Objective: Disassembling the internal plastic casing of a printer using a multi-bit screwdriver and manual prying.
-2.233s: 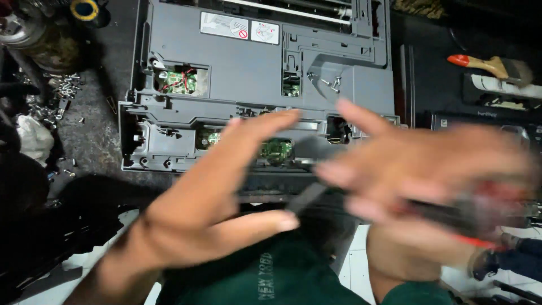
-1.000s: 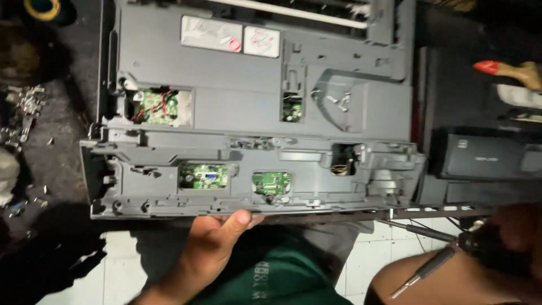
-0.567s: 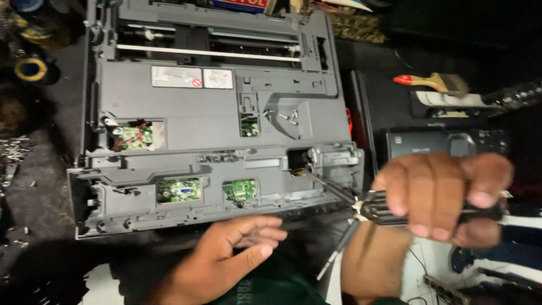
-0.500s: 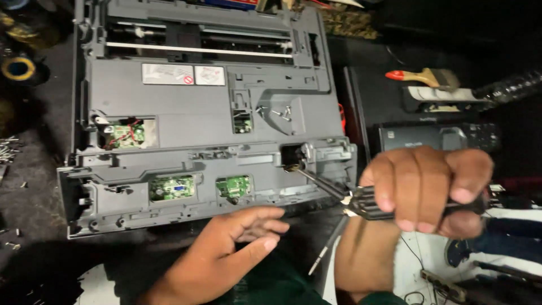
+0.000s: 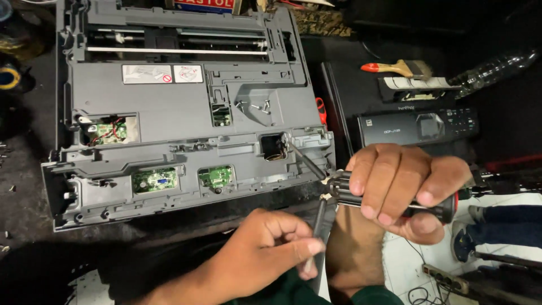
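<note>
A grey printer chassis [image 5: 186,107] lies opened in front of me, with green circuit boards [image 5: 153,181] showing in its front rail. My right hand [image 5: 406,186] grips a screwdriver [image 5: 339,189] with a black handle and a red end. Its shaft slants up and left, and the tip sits at a square opening [image 5: 274,146] in the chassis. My left hand [image 5: 271,243] is just below, pinching a thin dark tool [image 5: 322,217] between thumb and fingers. That tool hangs beside the screwdriver handle. Two or three loose screws [image 5: 251,105] rest on the chassis top.
To the right lie a black control panel part [image 5: 418,127], a red-handled paintbrush [image 5: 395,68] and a clear plastic bottle [image 5: 491,68]. A tape roll [image 5: 8,76] sits at the far left. A power strip [image 5: 446,277] lies on white floor tiles at the lower right.
My right hand has brought the screwdriver tip to the square opening and holds it there. My left hand has left the chassis edge and closed its fingers on the thin dark tool.
</note>
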